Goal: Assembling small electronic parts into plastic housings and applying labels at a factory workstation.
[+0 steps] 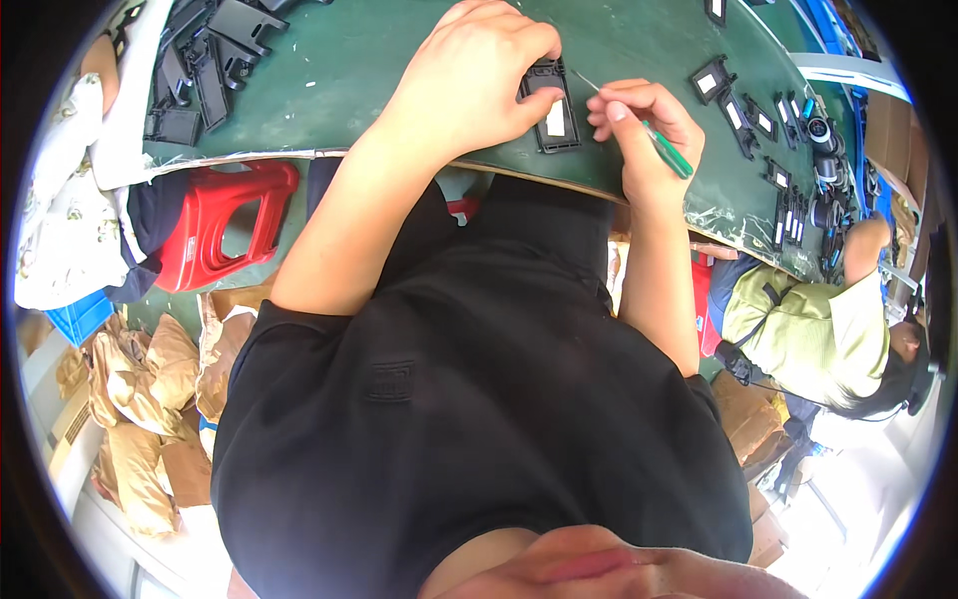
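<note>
Black shirt [479, 429] nearest the head camera. Left hand [489, 75] pinches a black plate [559, 112], white label on, by the table's [329, 60] near edge; right hand [654, 135] pinches a green-handled tool [671, 155], tip just beside it. Plate judged unfinished; loose parts [208, 85] toward left end, labelled parts [738, 125] toward right, status unclear. Red stool [188, 240], paper bags [145, 369] below left; co-worker [818, 319] by right end.

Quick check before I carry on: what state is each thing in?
Black part: on the table, white patch facing up
Left hand: touching the part
Green tool: held, tip contact unclear
Right hand: closed around the tool
Left parts: heaped
Right parts: spread out
Brown bags: crumpled
</note>
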The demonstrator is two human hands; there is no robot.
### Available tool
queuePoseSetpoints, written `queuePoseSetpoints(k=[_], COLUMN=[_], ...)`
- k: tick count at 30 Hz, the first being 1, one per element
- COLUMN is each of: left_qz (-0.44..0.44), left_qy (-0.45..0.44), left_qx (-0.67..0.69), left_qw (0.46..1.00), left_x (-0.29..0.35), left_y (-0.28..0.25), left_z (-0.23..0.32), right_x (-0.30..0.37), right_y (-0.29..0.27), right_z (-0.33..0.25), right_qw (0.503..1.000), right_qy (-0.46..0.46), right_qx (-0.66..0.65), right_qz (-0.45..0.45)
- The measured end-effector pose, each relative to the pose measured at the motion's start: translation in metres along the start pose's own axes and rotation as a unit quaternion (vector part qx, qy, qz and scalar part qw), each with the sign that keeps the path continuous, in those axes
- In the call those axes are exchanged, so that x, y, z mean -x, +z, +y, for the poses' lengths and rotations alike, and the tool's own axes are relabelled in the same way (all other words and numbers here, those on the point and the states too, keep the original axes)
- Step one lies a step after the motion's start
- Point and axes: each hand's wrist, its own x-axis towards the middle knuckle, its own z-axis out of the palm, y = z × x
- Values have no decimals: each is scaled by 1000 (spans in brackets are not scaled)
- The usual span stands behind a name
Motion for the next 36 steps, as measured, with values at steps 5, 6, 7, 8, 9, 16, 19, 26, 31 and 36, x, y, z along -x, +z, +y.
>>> queuePoseSetpoints(k=[5, 6, 7, 8, 9, 16, 19, 26, 31, 36], left_qz=[-20, -10, 0, 0, 1, 158, -13, 142, 144, -28], left_qy=[2, 11, 21, 21, 19, 193, 35, 205, 211, 37], left_qx=[10, 3, -5, -3, 3, -50, -9, -57, -65, 18], left_qw=[1000, 1000, 1000, 1000, 1000, 967, 999, 967, 965, 999], left_x=[0, 1, 2, 2, 2, 3, 3, 8, 9, 5], left_y=[2, 2, 2, 2, 2, 24, 2, 27, 26, 2], left_z=[-4, -4, -4, -4, -4, -29, -7, -33, -34, -9], right_x=[-2, -1, -1, 1, 2, 0, 1, 7, 4, 6], right_y=[0, 9, 13, 7, 6, 6, 0, 9, 10, 8], right_z=[-8, -13, -16, -12, -9, -3, -10, -11, -7, -7], right_qw=[997, 998, 998, 998, 998, 997, 996, 991, 988, 983], right_qy=[55, 53, 52, 49, 50, -40, -46, -44, -73, -88], right_qx=[38, 28, 19, 39, 40, 49, 35, 126, 132, 161], right_qz=[-24, -3, 17, -7, -7, -49, -61, -19, -26, -28])
